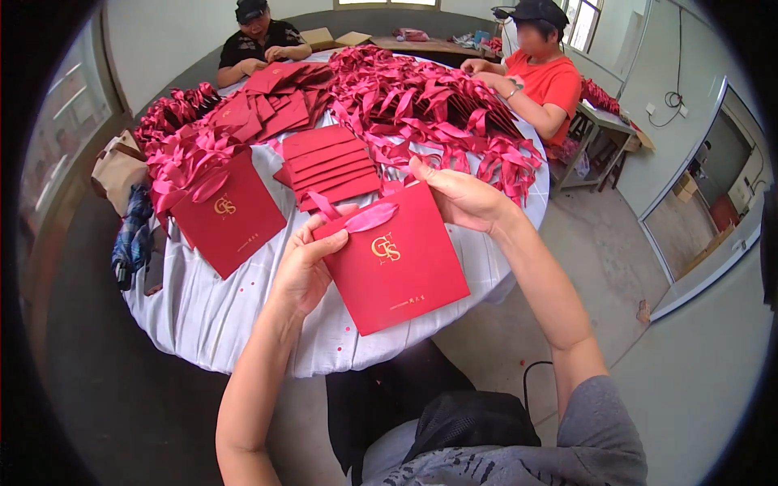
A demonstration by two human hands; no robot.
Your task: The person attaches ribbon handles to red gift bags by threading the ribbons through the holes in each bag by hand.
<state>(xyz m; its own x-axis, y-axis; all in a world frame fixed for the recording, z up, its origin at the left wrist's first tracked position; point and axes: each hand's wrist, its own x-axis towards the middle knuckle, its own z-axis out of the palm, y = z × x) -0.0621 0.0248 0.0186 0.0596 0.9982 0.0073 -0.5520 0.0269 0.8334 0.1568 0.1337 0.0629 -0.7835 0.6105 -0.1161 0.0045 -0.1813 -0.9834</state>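
Observation:
Between my hands, above the near edge of the table, is a flat red paper gift bag (405,279) with a gold emblem and a pink ribbon (373,217) at its top. My left hand (306,263) grips its upper left side, thumb on the front by the ribbon. At the upper right corner, my right hand (462,194) pinches the bag's edge; its fingers behind are partly hidden. Just beyond lies a fanned stack of plain red bags (331,166). Left of my left hand leans a group of ribboned red bags (231,215).
A white cloth (203,316) covers the round table. Heaped ribboned bags (421,93) fill its far right, loose red bags (271,109) its far left. Two people sit across, one in black (263,44), one in red (547,85). A folded umbrella (134,231) and beige bag (121,174) hang left.

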